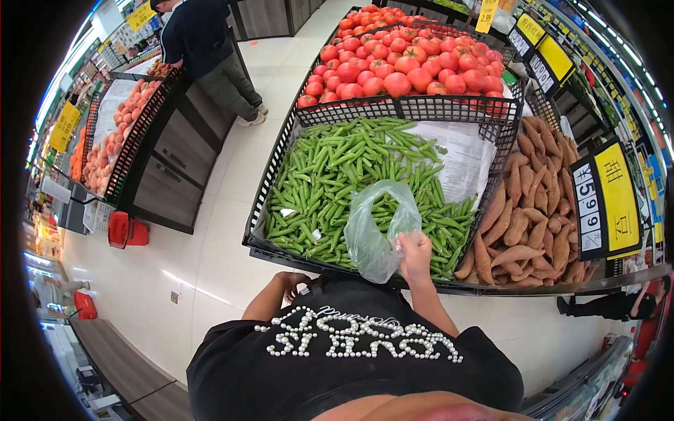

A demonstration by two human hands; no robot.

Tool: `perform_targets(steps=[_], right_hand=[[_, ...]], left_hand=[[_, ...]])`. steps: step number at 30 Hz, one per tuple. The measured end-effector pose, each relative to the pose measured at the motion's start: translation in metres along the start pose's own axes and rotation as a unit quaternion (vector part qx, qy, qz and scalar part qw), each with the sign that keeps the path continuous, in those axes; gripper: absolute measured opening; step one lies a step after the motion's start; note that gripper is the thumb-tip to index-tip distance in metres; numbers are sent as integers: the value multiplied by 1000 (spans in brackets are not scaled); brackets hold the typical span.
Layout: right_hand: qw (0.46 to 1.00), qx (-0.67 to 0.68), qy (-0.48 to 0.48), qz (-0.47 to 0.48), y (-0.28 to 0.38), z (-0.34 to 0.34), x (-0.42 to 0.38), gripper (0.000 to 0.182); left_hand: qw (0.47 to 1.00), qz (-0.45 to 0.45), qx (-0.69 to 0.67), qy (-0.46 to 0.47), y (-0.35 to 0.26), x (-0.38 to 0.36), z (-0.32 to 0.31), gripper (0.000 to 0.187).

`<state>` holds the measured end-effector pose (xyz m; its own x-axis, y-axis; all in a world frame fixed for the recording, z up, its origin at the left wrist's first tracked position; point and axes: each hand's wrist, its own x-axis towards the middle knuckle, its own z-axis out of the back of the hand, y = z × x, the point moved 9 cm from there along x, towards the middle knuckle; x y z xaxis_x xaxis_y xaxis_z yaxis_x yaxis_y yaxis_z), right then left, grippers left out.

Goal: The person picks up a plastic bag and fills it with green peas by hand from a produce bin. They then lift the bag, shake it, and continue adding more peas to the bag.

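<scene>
Right hand [414, 250] pinches a thin, crinkly clear plastic bag [375, 231] over the near right of the black mesh crate [281, 151] of slim green pea pods [330, 175]; left hand [295, 282] curled low by the black shirt, grip unclear.

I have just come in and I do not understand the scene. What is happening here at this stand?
A person stands at a produce stand. The right hand holds up a thin plastic bag over the crate of green pea pods. The left hand is down by the body, near the crate's front edge, and seems to hold nothing. Tomatoes lie behind the pods and sweet potatoes to the right. Another person stands at the peach display across the aisle.
</scene>
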<state>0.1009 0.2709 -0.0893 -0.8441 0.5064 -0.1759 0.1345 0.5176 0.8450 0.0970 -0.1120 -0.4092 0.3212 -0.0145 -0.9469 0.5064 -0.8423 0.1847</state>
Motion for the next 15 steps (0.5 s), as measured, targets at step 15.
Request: perform_targets(steps=[15], right_hand=[[999, -3, -31, -11, 0, -1, -8, 13]], left_hand=[[996, -54, 36, -61, -16, -19, 26, 45]])
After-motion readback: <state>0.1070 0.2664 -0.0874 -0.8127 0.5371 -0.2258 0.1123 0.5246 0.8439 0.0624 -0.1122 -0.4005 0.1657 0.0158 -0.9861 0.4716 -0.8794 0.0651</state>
